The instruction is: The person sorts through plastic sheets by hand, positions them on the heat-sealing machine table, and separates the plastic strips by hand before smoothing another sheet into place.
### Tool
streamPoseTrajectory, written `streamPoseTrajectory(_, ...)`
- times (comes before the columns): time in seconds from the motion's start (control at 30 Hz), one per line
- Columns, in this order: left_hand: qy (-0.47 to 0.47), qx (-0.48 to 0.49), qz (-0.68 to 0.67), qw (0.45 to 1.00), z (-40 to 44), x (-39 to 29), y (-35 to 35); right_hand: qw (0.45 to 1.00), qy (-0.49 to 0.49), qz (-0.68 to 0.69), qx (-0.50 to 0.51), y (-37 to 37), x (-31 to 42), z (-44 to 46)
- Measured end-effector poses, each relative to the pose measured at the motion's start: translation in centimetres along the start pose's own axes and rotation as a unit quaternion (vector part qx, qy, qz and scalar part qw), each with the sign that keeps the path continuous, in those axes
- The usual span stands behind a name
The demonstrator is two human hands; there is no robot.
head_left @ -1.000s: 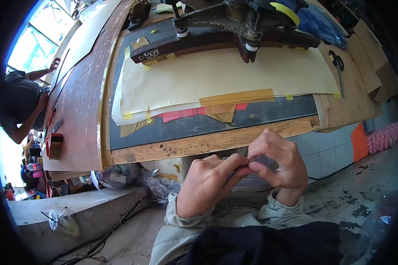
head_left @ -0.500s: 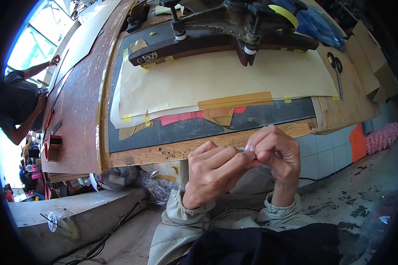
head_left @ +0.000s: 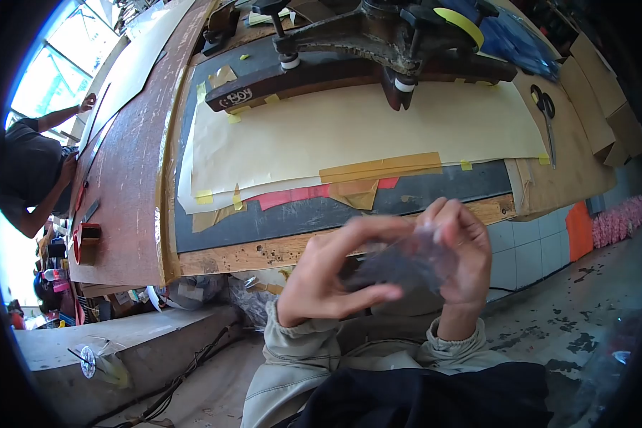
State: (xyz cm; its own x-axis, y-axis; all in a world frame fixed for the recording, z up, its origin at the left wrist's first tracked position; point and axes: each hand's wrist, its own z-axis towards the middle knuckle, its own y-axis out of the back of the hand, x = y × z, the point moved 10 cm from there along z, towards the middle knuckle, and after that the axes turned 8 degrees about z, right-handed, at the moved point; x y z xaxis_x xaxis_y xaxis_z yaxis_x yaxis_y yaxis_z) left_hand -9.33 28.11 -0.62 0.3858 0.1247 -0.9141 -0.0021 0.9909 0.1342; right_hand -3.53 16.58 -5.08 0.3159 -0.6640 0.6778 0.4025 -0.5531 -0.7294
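Observation:
A thin clear plastic piece [head_left: 414, 260], smeared by motion, hangs between my two hands below the table's front edge. My right hand [head_left: 466, 253] pinches its upper right part with bent fingers. On the other side my left hand [head_left: 324, 274] has its thumb and fingers spread apart, beside the plastic. Beyond the hands, cream paper sheets [head_left: 364, 132] lie on a dark mat [head_left: 299, 222], with brown and yellow tape at their edges. A dark metal clamp frame [head_left: 364, 39] with a long bar rests across the sheets.
Black scissors [head_left: 547, 114] lie at the right, near cardboard [head_left: 592, 89] and blue plastic [head_left: 517, 46]. A red tape dispenser [head_left: 87, 242] sits on the left board. At the far left a person [head_left: 36, 164] in a dark shirt stands beside a large sheet [head_left: 132, 60].
My left hand has opened from its closed grip near my right hand and moved slightly left. The clear plastic now shows spread out between the hands.

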Motion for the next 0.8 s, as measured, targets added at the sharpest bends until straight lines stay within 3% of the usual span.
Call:
streamPoseTrajectory(0.03, 0.001, 0.039, -0.105, 0.994, -0.7, 0.7, -0.5, 0.997, -0.017, 0.068, -0.025, 0.9, 0.2, 0.0)
streamPoseTrajectory(0.07, 0.036, 0.036, -0.116, 0.992, -0.9, 1.3, -0.7, 0.989, -0.033, 0.137, -0.051, 1.6, 0.3, 0.0)
streamPoseTrajectory(0.13, 0.106, 0.029, -0.138, 0.984, -1.4, 2.4, -1.4, 0.972, 0.033, 0.183, -0.145, 3.5, 2.4, -0.1)
streamPoseTrajectory(0.2, 0.140, 0.101, -0.046, 0.984, -1.9, 3.6, -4.2, 0.940, 0.107, 0.256, -0.198, 5.5, 4.3, -0.1)
streamPoseTrajectory(0.23, 0.153, 0.085, -0.023, 0.984, -2.3, 4.2, -4.7, 0.931, 0.139, 0.276, -0.192, 6.4, 5.3, 0.3)
streamPoseTrajectory(0.33, 0.159, 0.058, 0.068, 0.983, -3.3, 5.0, -4.7, 0.934, 0.075, 0.345, -0.046, 6.0, 7.2, 2.3)
streamPoseTrajectory(0.37, 0.155, 0.050, 0.103, 0.981, -3.4, 5.0, -4.5, 0.925, 0.106, 0.364, -0.025, 6.6, 8.2, 2.9)
streamPoseTrajectory(0.43, 0.160, -0.002, 0.097, 0.982, -3.7, 4.5, -2.7, 0.962, 0.184, 0.131, -0.150, 11.0, 10.6, 4.0)
streamPoseTrajectory(0.47, 0.159, -0.028, 0.094, 0.982, -3.7, 4.2, -1.5, 0.953, 0.221, 0.010, -0.207, 11.3, 12.0, 4.2)
streamPoseTrajectory(0.5, 0.122, -0.086, 0.107, 0.983, -3.6, 3.1, 0.3, 0.926, 0.260, -0.165, -0.219, 10.0, 13.2, 4.0)
streamPoseTrajectory(0.57, 0.109, -0.193, 0.108, 0.969, -3.6, 1.4, 3.0, 0.782, 0.313, -0.491, -0.223, 5.5, 13.7, 4.0)
streamPoseTrajectory(0.67, 0.109, -0.230, 0.164, 0.953, -3.9, 0.0, 4.4, 0.652, 0.460, -0.576, -0.175, 0.5, 13.2, 0.1)
streamPoseTrajectory(0.77, 0.089, -0.224, 0.218, 0.946, -3.5, -1.3, 4.1, 0.581, 0.585, -0.566, 0.020, -4.2, 8.7, -5.8)
streamPoseTrajectory(0.8, 0.079, -0.219, 0.235, 0.944, -3.4, -1.7, 3.8, 0.541, 0.581, -0.600, 0.097, -5.6, 6.7, -7.8)
